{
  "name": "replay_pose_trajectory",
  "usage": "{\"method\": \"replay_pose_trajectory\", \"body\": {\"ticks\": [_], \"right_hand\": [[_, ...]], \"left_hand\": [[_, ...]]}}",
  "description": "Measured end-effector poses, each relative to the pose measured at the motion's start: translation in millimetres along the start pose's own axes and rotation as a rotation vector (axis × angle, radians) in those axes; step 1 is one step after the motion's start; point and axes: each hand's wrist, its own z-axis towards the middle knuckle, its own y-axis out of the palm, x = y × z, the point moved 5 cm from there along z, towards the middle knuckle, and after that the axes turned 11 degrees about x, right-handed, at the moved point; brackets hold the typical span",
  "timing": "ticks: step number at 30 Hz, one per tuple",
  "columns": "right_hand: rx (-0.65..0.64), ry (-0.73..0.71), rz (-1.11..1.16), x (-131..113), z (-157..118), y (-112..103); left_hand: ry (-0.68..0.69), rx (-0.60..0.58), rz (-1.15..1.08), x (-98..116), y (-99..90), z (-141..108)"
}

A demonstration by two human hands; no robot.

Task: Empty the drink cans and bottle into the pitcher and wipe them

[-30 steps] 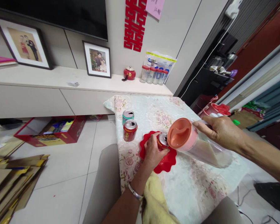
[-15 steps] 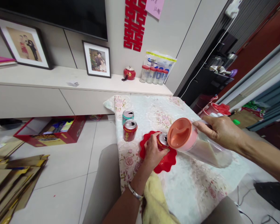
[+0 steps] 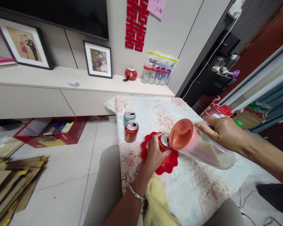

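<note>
My left hand is wrapped round a red drink can with an open top, held over a scalloped red tray. My right hand grips the handle of a clear plastic pitcher with an orange lid. The pitcher lies tilted, its lid close beside the can's top, and pale liquid shows inside. Whether any liquid runs into the can I cannot tell. Left of the tray stand another red can and a teal can, both opened.
A flowered cloth covers the table. A yellow towel hangs at its near edge. Behind, a white cabinet bears picture frames, a red pot and several red-lidded jars. A red box and flattened cardboard lie on the floor.
</note>
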Motion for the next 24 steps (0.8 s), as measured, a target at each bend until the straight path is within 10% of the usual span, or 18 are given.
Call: {"method": "replay_pose_trajectory", "body": {"ticks": [24], "right_hand": [[0.004,-0.014,-0.005,-1.2,0.8,-0.2]], "left_hand": [[0.022,-0.023,-0.025,0.9,0.6,0.2]]}}
